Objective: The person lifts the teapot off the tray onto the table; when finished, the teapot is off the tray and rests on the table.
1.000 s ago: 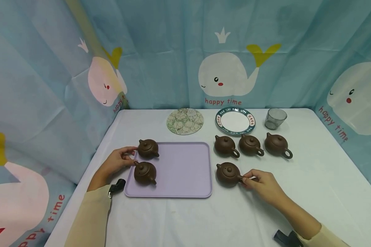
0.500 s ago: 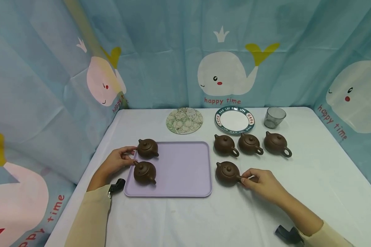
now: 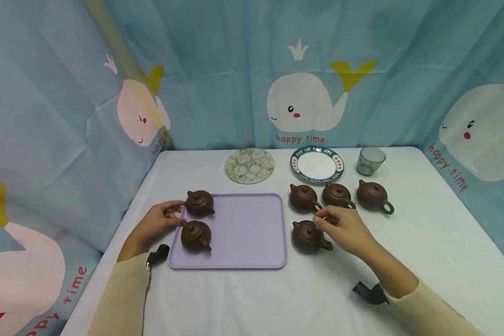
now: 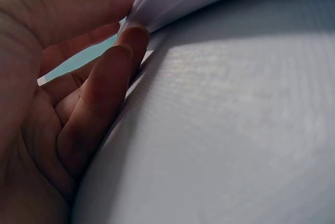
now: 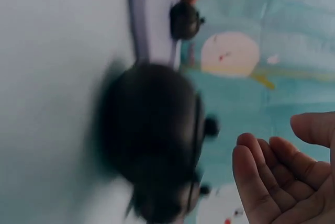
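Teapot (image 3: 306, 237) stood on the surface (image 3: 256, 298) just below our right hand (image 3: 345, 228), which had just let go of its handle (image 3: 326, 244); half-open, it held nothing. That meant no grip there, we judged, while our left hand (image 3: 156, 222) pinched the tray (image 3: 248, 233).

Left grip (image 3: 157, 221) touching left rim of lilac tray (image 3: 248, 233); two tray teapots (image 3: 196, 235), brown, just right of it. Right grip (image 3: 344, 228) at right side of front teapot (image 3: 305, 237), contact unclear; three back teapots (image 3: 337, 192) just beyond, in row. Farther beyond right grip: lettered plate (image 3: 317, 165), glass (image 3: 370, 161). Beyond, between both grips: patterned green disc (image 3: 249, 166).
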A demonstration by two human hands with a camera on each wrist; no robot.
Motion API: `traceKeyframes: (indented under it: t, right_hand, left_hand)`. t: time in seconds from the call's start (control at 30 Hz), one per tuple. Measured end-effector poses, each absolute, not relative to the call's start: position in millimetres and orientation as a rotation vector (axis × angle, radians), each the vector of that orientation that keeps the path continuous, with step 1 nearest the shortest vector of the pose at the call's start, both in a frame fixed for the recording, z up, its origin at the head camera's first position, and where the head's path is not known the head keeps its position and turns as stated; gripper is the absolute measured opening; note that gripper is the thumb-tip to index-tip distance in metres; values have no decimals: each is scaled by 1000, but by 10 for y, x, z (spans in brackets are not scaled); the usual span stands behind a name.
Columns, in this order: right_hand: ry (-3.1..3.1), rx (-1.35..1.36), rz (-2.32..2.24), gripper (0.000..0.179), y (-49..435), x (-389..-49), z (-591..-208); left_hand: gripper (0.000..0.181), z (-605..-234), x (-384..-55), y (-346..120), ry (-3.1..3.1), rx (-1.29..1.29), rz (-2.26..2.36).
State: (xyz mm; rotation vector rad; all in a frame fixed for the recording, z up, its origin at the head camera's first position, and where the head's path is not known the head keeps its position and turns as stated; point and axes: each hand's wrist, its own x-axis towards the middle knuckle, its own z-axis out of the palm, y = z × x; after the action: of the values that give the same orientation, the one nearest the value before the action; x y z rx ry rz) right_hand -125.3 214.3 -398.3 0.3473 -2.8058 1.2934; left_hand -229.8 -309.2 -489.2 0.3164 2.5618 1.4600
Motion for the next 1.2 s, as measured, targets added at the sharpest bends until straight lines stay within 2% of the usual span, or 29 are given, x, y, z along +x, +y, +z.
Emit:
traceKeyframes:
  t: [0.23,0.4,0.8,1.0,1.2]
  right_hand:
    - [-2765,599,1399,7,1589,-1381,-3931]
    - [-2796,720,1465,9,1162,-1453,-4052]
    - [-2837,834,1544,9,256,-1522,-4354]
    - [-2896,850,1515,19,-30,-1512,-4419]
    - [-2919,859,1460,22,-196,-1509,-4451]
  left_hand:
    - [62,-4892,-2293,-3094,2572,321,1443]
    - [61,-4899,-2289,-3101,2588,321,1434]
    - [61,-4880,-2287,-3097,2575,325,1435]
    - [62,-4838,-2268,-3057,2567,301,1428]
    - [59,-4611,-2150,-2954,2570,322,1419]
